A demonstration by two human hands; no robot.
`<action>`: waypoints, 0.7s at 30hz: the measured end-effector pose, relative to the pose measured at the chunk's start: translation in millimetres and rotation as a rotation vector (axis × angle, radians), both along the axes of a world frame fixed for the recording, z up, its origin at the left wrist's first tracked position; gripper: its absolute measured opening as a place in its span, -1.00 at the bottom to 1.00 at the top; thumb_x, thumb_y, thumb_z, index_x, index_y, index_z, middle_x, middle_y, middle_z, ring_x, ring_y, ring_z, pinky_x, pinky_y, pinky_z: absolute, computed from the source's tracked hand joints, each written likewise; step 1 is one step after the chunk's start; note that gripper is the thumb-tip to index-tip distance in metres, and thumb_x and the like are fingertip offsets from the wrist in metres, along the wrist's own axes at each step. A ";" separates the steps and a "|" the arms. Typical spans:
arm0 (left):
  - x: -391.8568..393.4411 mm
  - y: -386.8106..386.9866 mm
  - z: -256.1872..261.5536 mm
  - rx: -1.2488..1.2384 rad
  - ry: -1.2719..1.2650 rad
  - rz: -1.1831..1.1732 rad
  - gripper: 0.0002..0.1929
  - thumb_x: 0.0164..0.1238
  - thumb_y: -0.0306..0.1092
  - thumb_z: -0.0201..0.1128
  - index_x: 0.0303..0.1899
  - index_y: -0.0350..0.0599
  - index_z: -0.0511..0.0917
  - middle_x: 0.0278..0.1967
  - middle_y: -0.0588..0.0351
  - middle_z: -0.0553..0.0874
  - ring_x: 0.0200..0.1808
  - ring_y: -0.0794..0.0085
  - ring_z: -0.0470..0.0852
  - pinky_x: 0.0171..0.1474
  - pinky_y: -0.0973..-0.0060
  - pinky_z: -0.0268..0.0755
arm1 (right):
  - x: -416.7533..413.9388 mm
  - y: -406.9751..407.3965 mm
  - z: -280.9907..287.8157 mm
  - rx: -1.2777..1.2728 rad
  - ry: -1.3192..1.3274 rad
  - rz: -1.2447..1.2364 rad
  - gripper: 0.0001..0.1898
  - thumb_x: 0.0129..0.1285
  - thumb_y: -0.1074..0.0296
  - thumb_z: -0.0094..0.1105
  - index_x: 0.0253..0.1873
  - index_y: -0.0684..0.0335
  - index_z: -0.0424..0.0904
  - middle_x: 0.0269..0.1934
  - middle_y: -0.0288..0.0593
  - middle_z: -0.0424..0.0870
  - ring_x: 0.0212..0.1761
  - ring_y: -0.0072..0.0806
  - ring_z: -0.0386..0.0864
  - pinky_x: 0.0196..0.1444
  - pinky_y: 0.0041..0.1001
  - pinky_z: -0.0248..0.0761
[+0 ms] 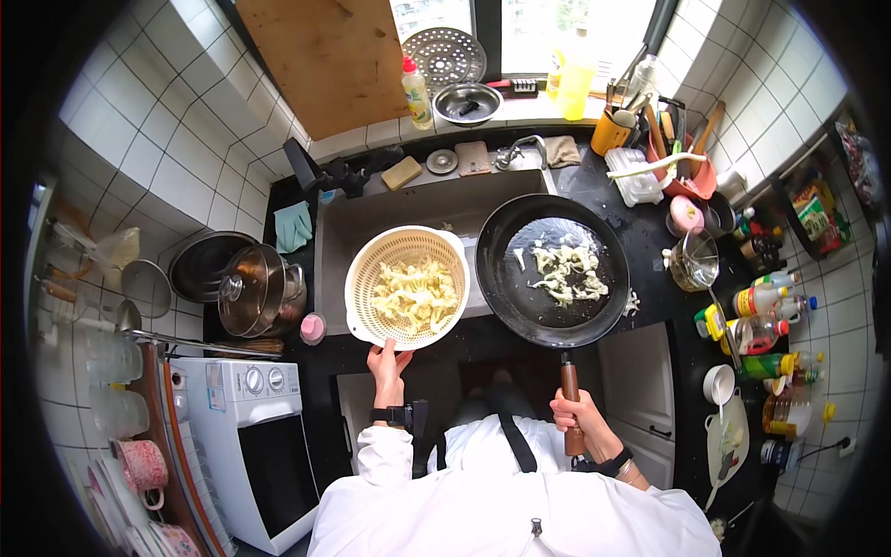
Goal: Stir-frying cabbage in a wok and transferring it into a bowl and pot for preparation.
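Observation:
My left hand (390, 369) grips the near rim of a cream plastic colander (358, 278), which is over the left part of the sink (334, 230). Pale cauliflower florets (416, 296) lie in a heap inside it. In my right hand (583, 416) is the brown handle of a large black frying pan (501, 306). The pan is level with the colander, to its right, over the sink's right side and the dark counter. More cauliflower pieces (571, 271) sit in the pan on a shiny, wet-looking bottom. Whether the colander touches the sink is hidden.
A lidded pot (254, 292) and a teal glove (293, 228) are left of the sink. The faucet (522, 150) and a yellow sponge (401, 173) line its back edge. Several bottles (759, 334), a chopping board with a knife (727, 438) and a glass jug (695, 261) crowd the right counter.

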State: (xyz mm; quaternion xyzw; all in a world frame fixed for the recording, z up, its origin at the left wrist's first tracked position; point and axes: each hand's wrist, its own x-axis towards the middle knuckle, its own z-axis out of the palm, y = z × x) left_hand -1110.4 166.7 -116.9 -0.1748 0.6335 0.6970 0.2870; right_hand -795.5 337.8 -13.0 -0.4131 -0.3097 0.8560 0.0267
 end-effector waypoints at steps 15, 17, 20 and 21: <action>-71.3 29.7 -4.1 -0.043 0.042 0.059 -0.71 0.21 -0.44 0.18 -0.06 -0.35 0.41 -0.21 -0.06 0.60 -0.36 0.27 0.67 -0.44 0.43 0.65 | -82.1 29.8 31.5 0.216 -0.005 0.018 -0.79 0.12 0.54 0.13 -0.46 0.16 0.27 -0.70 -0.41 0.28 -0.78 -0.73 0.22 -0.72 -0.65 0.13; -81.8 35.8 -3.2 -0.033 0.033 0.036 -0.71 0.21 -0.44 0.18 -0.06 -0.35 0.41 -0.21 -0.05 0.60 -0.35 0.28 0.66 -0.44 0.42 0.65 | -92.2 26.9 24.4 0.233 0.001 0.016 -0.79 0.12 0.54 0.13 -0.47 0.17 0.26 -0.70 -0.41 0.28 -0.77 -0.72 0.22 -0.71 -0.65 0.14; -95.6 35.2 -10.8 -0.052 0.080 -0.011 -0.69 0.19 -0.43 0.20 -0.05 -0.36 0.42 -0.21 -0.03 0.60 -0.34 0.31 0.66 -0.44 0.45 0.64 | -108.3 20.5 18.7 0.255 -0.025 0.032 -0.79 0.11 0.55 0.13 -0.47 0.18 0.26 -0.69 -0.40 0.28 -0.76 -0.72 0.23 -0.71 -0.64 0.14; -100.4 34.6 -12.0 -0.055 0.079 -0.014 -0.69 0.19 -0.43 0.20 -0.05 -0.36 0.42 -0.21 -0.03 0.60 -0.34 0.31 0.66 -0.44 0.45 0.64 | -113.6 18.7 16.4 0.252 -0.026 0.029 -0.79 0.11 0.55 0.13 -0.47 0.18 0.26 -0.69 -0.40 0.28 -0.76 -0.72 0.23 -0.71 -0.64 0.14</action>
